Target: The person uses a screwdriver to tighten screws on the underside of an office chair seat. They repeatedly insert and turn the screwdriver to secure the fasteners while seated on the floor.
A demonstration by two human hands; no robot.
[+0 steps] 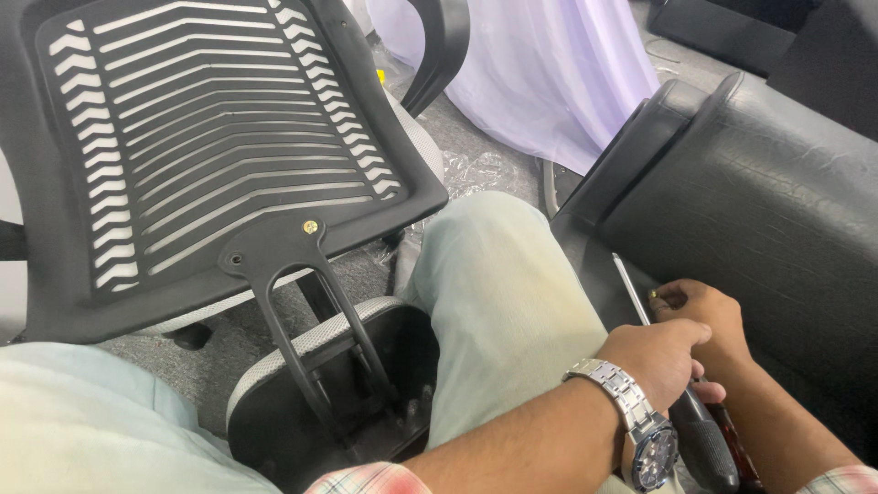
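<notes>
My left hand [660, 352], with a metal watch on its wrist, reaches across my lap and is closed on a screwdriver [706, 437] with a black handle. The screwdriver's thin metal shaft [629, 285] points up and away along the sofa edge. My right hand [712, 311] lies just behind the left hand and pinches a small brass-coloured screw [654, 295] beside the shaft. In front of my knees leans a black slotted chair back [210, 137]. Its Y-shaped bracket [274, 252] carries one brass screw [311, 226] and one open hole [236, 259].
A black leather sofa [759, 210] fills the right side. The chair's grey mesh seat [306, 348] and black base sit between my legs. Lilac cloth [549, 73] hangs at the back over grey carpet [476, 165], where crumpled clear plastic lies.
</notes>
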